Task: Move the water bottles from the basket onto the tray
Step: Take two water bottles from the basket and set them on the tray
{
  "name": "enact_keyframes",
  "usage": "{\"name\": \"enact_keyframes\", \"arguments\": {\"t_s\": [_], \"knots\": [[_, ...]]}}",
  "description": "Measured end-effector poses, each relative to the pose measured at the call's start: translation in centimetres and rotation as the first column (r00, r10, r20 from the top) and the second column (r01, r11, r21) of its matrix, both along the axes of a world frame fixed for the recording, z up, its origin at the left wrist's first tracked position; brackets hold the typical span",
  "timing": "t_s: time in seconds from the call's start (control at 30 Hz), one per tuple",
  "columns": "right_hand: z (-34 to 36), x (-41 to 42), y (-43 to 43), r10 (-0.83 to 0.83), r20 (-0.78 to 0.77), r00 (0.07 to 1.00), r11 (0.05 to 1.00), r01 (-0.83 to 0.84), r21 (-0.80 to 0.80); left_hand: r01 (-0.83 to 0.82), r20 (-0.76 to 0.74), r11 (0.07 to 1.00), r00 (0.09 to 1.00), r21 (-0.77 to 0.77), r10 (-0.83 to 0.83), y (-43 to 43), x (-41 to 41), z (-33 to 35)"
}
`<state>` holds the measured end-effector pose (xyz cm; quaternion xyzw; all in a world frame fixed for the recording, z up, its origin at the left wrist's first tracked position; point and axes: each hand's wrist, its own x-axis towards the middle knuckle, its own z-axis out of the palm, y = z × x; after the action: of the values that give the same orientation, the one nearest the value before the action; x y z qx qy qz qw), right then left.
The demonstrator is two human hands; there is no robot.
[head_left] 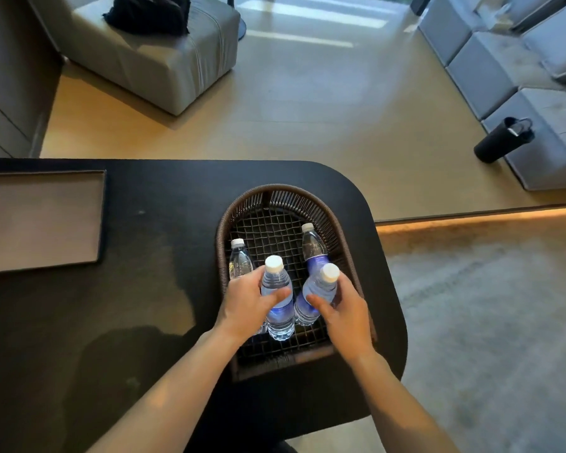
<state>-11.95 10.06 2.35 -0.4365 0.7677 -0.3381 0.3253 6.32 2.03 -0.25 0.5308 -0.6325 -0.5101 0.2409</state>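
Observation:
A dark wicker basket [337,220] stands on the right end of the black table and holds several clear water bottles with white caps and blue labels. My left hand [245,302] grips one upright bottle [278,318] in the basket's near half. My right hand [347,312] grips a second, tilted bottle [317,289] beside it. A third bottle [241,261] stands behind my left hand, and a fourth bottle [313,248] stands at the right wall. The flat grey tray [40,220] with a dark rim lies at the table's far left, with nothing on it.
The black table [144,305] has a rounded right end. Beyond it are a grey ottoman [164,60] with a dark bag, a grey sofa [520,60] at right, and a black flask [500,140] lying on the floor.

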Motion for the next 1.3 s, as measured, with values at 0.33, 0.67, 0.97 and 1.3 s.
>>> {"name": "enact_keyframes", "arguments": {"t_s": [0.33, 0.67, 0.97, 1.3], "knots": [[4.1, 2.4, 5.0, -0.084, -0.079, 0.993, 0.981, 0.068, -0.183, -0.034, 0.002, 0.962, 0.999, -0.269, 0.036, 5.8, 1.1, 4.4], [7.9, 7.8, 8.7, -0.019, -0.171, 0.985, 0.92, -0.05, -0.388, -0.08, 0.061, 0.868, 0.99, -0.49, 0.126, 10.3, 8.2, 9.8], [10.4, 18.8, 5.5, 0.201, 0.009, 0.98, 0.928, -0.187, -0.321, -0.282, 0.012, 0.856, 0.948, -0.434, 0.319, 11.1, 20.2, 12.3], [8.2, 33.9, -5.2, 0.303, 0.08, 0.95, 0.927, -0.274, -0.256, -0.398, 0.092, 0.784, 0.864, -0.476, 0.495, 3.1, 36.6, 10.8]]}}
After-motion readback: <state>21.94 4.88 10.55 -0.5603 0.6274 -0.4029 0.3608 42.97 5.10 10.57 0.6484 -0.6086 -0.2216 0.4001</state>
